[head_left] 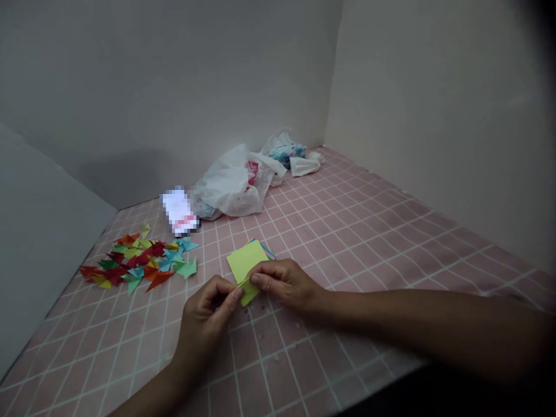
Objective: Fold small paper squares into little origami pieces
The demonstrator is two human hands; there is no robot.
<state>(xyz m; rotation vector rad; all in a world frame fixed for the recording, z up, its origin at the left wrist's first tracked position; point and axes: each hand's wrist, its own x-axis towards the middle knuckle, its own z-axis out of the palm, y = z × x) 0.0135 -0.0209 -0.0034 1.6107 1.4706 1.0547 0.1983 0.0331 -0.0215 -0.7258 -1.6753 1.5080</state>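
Observation:
Between my two hands is a small folded piece of yellow paper. My left hand pinches its left edge between thumb and fingers. On the other side, my right hand grips the upper right part, thumb on top. Just behind the hands lies a stack of square coloured paper, yellow on top, with blue and pink edges showing at the right. Many folded paper figures in red, orange, yellow, green and blue are heaped to the left. The fingertips hide part of the folded paper.
A lit phone, its screen blurred out, stands behind the paper figures. Beside it sits a crumpled white plastic bag. A blue-patterned packet and a white wad lie near the corner. Walls border the pink checked tabletop.

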